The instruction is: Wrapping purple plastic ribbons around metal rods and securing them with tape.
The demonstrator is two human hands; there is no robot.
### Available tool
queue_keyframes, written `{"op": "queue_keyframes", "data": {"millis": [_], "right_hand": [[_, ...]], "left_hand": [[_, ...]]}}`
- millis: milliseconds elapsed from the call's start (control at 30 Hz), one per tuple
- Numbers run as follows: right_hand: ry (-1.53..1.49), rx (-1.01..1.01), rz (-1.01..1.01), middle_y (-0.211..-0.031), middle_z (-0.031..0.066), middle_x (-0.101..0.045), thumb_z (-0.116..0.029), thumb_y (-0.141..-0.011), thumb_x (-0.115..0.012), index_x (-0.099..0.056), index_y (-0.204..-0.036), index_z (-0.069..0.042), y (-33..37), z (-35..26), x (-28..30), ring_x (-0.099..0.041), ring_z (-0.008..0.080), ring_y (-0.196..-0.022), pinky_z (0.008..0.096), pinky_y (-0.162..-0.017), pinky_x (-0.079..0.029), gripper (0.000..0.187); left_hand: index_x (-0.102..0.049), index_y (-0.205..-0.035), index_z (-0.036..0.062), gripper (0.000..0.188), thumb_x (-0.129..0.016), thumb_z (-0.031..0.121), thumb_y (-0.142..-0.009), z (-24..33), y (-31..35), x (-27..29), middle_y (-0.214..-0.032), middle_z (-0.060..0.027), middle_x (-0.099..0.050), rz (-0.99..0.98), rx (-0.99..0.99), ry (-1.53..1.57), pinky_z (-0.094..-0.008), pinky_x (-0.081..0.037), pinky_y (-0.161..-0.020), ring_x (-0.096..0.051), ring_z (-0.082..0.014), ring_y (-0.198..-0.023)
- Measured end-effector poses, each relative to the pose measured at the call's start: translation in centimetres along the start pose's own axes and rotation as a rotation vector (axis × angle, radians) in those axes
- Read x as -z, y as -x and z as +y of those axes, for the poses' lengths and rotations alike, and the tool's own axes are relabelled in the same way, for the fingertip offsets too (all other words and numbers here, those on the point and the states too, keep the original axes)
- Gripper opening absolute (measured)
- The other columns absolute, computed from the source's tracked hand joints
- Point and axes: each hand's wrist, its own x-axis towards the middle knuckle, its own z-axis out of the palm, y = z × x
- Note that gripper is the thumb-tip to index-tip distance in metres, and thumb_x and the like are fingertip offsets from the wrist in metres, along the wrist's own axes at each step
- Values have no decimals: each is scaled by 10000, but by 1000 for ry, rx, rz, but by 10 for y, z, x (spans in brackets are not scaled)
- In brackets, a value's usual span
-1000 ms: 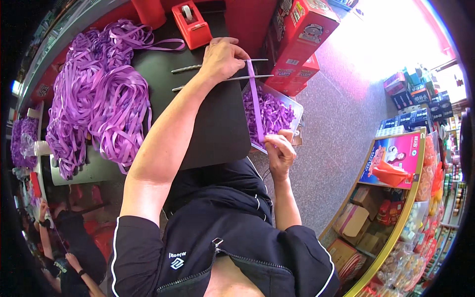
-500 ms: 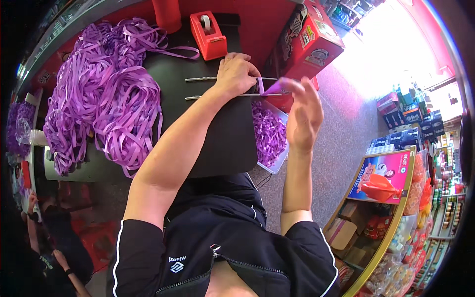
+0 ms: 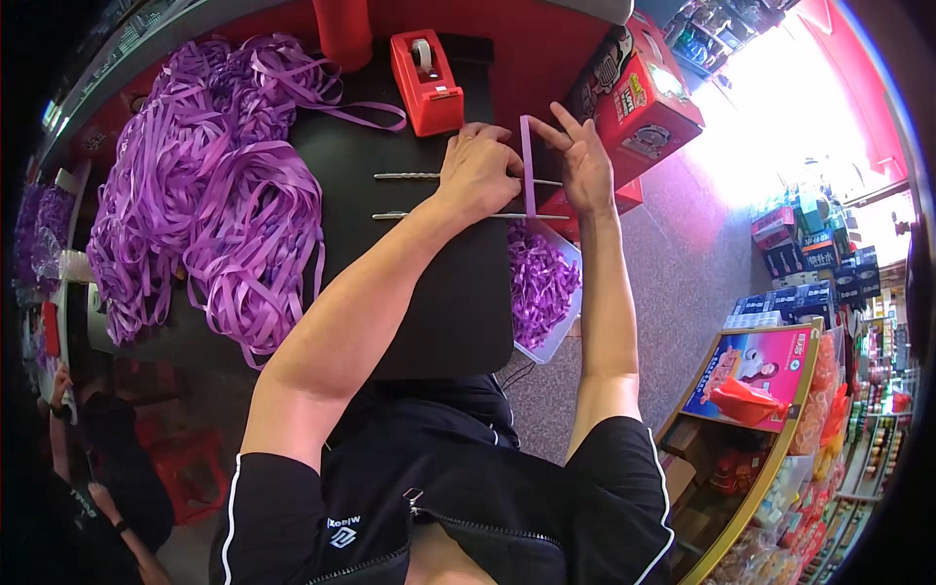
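Observation:
Two slim metal rods (image 3: 402,176) lie parallel across the dark tabletop, their right ends reaching past its edge. Over them rests my left hand (image 3: 476,174), fingers curled down; whatever they pinch is hidden. A narrow purple ribbon (image 3: 528,171) runs straight from the nearer rod to beyond the farther one, just right of those fingers. On the ribbon's other side is my right hand (image 3: 585,168), its fingers spread, with one fingertip at or close to the ribbon's far end. A large heap of purple ribbon loops (image 3: 210,195) covers the table's left part.
A red tape dispenser (image 3: 427,86) stands beyond my left hand. Below the table's right edge is a clear bin (image 3: 564,331) of purple ribbon pieces (image 3: 541,283). A red carton (image 3: 643,97) stands at the far right; a display cabinet (image 3: 746,380) is nearer.
My right hand has swung away from me and spread its fingers. The ribbon, earlier slanting towards that hand, now stands straight across the rods. My left hand stays over the rods.

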Motion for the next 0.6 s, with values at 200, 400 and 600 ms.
{"op": "queue_keyframes", "data": {"millis": [200, 400, 600], "right_hand": [[27, -78, 74, -1324, 193, -538, -450, -1022, -267, -235, -1459, 33, 19, 16, -12, -505, 183, -1156, 301, -989, -383, 652], [50, -190, 151, -1320, 182, -544, -437, -1020, -272, -328, -1439, -1, 37, 31, -7, -543, 219, -1163, 320, -1004, -389, 608], [767, 122, 168, -1109, 166, -654, -359, -1025, -222, -449, -1374, -25, 95, 71, 22, -567, 239, -1121, 352, -1024, -360, 534]], "left_hand": [[-743, -822, 96, 206, -696, 136, -626, 0, 0, -2, -1289, -121, -547, 25, 17, 25, -417, -315, -1061, -417, -321, -1252], [-737, -790, 108, 170, -706, 99, -623, 0, 0, -4, -1315, -132, -521, 117, 2, 71, -418, -325, -1057, -429, -331, -1246], [-749, -793, 142, 162, -700, 110, -642, 7, -1, -5, -1316, -117, -524, 72, -24, 29, -419, -321, -1059, -422, -320, -1257]]}}
